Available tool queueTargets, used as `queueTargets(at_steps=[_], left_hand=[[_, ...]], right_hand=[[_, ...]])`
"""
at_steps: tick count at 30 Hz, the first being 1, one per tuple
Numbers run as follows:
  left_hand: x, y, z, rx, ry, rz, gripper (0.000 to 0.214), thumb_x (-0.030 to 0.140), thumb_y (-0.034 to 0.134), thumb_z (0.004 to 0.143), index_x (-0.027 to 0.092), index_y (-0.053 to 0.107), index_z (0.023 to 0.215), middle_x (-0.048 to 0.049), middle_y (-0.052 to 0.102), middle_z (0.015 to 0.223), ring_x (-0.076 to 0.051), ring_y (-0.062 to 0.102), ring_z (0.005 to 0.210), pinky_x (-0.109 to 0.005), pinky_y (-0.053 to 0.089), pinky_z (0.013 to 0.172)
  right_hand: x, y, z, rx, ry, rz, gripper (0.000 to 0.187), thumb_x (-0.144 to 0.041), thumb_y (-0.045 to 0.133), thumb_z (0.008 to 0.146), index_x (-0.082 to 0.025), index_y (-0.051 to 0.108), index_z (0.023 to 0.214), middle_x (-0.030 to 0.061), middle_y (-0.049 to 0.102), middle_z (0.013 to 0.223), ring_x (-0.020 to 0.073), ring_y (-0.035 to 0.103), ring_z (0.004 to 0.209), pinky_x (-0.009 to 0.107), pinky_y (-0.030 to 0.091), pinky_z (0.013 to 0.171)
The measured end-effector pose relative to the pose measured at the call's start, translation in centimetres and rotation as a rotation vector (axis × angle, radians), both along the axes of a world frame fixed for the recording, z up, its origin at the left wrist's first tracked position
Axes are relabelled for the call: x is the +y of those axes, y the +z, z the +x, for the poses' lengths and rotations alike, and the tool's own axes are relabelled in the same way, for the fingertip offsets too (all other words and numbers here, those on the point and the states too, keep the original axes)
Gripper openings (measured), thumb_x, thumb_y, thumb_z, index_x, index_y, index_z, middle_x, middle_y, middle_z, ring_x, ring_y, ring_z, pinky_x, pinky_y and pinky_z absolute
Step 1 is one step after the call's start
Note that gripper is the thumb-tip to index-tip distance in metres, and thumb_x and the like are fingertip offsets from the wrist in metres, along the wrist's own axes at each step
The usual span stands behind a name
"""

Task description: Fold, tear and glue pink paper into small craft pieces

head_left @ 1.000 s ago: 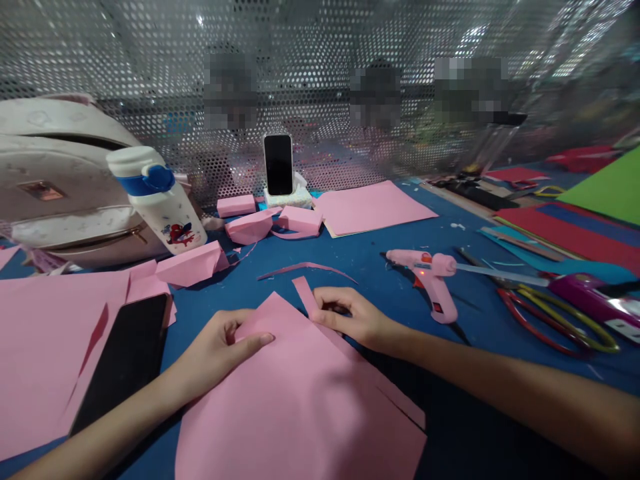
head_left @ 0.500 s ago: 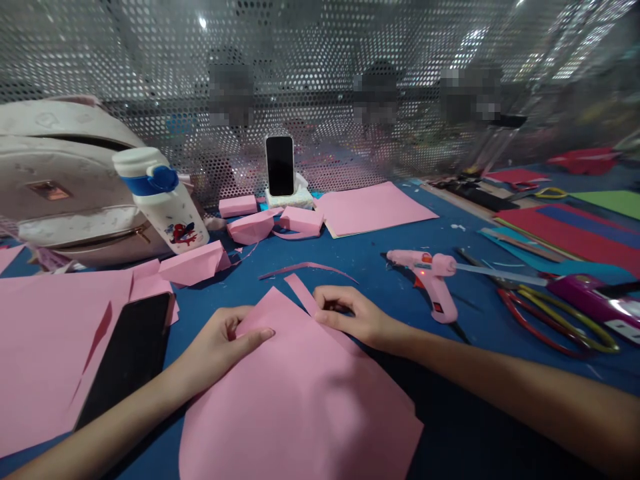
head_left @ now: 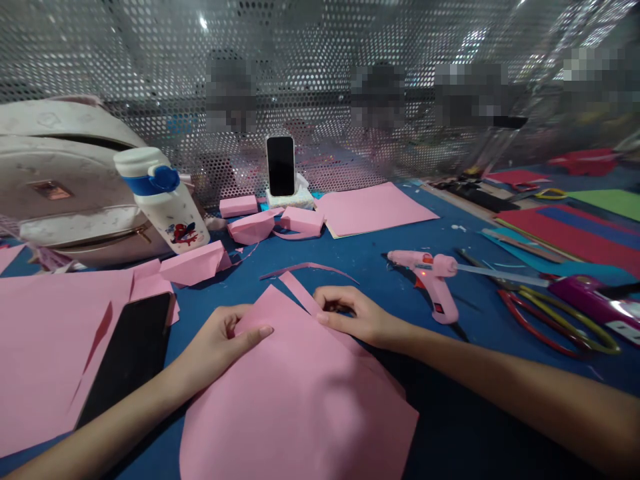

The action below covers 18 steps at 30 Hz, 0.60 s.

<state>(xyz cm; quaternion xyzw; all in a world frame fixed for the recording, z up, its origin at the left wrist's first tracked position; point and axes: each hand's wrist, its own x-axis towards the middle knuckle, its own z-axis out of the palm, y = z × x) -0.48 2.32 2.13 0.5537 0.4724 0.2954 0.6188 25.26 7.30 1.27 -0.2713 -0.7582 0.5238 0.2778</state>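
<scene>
A large sheet of pink paper (head_left: 300, 393) lies in front of me, its far corner pointing away. My left hand (head_left: 231, 340) grips its upper left edge, thumb on top and fingers underneath. At the upper right edge, my right hand (head_left: 355, 315) pinches a narrow pink paper strip (head_left: 299, 292) between thumb and curled fingers. That strip sticks out past the sheet, with a thin gap between them near the tip; whether they are joined lower down I cannot tell. Just beyond lies a loose thin pink paper offcut (head_left: 310, 267) on the blue table.
Right of my hands lies a pink glue gun (head_left: 425, 273), its light lit, near scissors (head_left: 555, 320). On the left are a dark phone (head_left: 127, 350), folded pink pieces (head_left: 195, 263), a bottle (head_left: 163, 200) and a backpack (head_left: 60, 173). Behind stands another phone (head_left: 281, 167).
The strip's free end has swung slightly left and the gap beside the sheet has widened a little. The sheet's right corner has shifted slightly left. Both hands keep their grip.
</scene>
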Motion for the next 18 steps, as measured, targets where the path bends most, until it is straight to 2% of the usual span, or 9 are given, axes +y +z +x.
queueTargets(at_steps=[7,12,18], left_hand=[[0.04,-0.10,-0.11,-0.051,0.017,-0.037,0.029,0.045,0.073,0.081,0.016,0.072,0.089,-0.0051,0.073,0.082,-0.019,0.067,0.070,-0.024,0.054,0.061],[-0.07,0.03,-0.11,-0.046,0.038,-0.032,0.025,0.038,0.077,0.077,0.016,0.072,0.087,-0.0055,0.074,0.082,-0.019,0.067,0.071,-0.023,0.054,0.061],[-0.13,0.03,-0.10,-0.043,0.065,-0.034,0.025,0.038,0.077,0.076,0.016,0.072,0.086,-0.0051,0.073,0.081,-0.019,0.066,0.070,-0.023,0.053,0.060]], right_hand=[[-0.09,0.10,-0.09,0.032,-0.041,0.007,0.035,-0.042,0.057,0.094,-0.018,0.044,0.072,-0.0048,0.036,0.070,0.0102,0.034,0.062,0.025,0.026,0.057],[-0.07,0.04,0.00,0.023,-0.016,-0.014,0.034,-0.042,0.057,0.094,-0.018,0.044,0.074,-0.0046,0.036,0.071,0.0102,0.033,0.063,0.024,0.026,0.058],[-0.06,0.01,-0.02,0.037,-0.035,-0.004,0.033,-0.044,0.058,0.093,-0.018,0.047,0.076,-0.0037,0.040,0.073,0.0106,0.037,0.065,0.024,0.029,0.059]])
